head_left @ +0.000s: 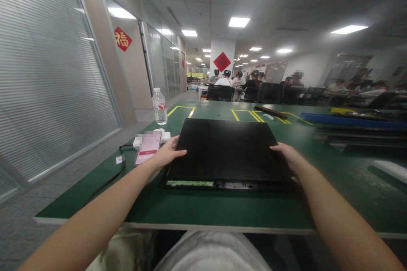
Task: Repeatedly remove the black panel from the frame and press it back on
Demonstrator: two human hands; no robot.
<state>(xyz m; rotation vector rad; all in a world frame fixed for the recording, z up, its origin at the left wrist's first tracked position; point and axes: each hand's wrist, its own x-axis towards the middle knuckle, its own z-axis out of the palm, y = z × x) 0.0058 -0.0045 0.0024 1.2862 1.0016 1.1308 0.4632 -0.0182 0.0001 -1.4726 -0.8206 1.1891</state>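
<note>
A flat black display panel (225,150) is in front of me at the table's near side, with a green circuit strip (190,183) along its near edge. My left hand (167,152) grips the panel's left edge, thumb on top and fingers around the side. On the opposite edge, my right hand (288,156) holds it the same way, its thumb on the upper face. The fingers under the panel are hidden. Whether the panel rests on the table or is slightly raised, I cannot tell.
Left of the panel lie a phone (149,146), white earbud case (163,135) and black cable (108,182). A water bottle (160,108) stands behind them. Yellow tape (235,115) marks the green table (219,211). A blue bar (349,122) and dark strips lie right; people sit beyond.
</note>
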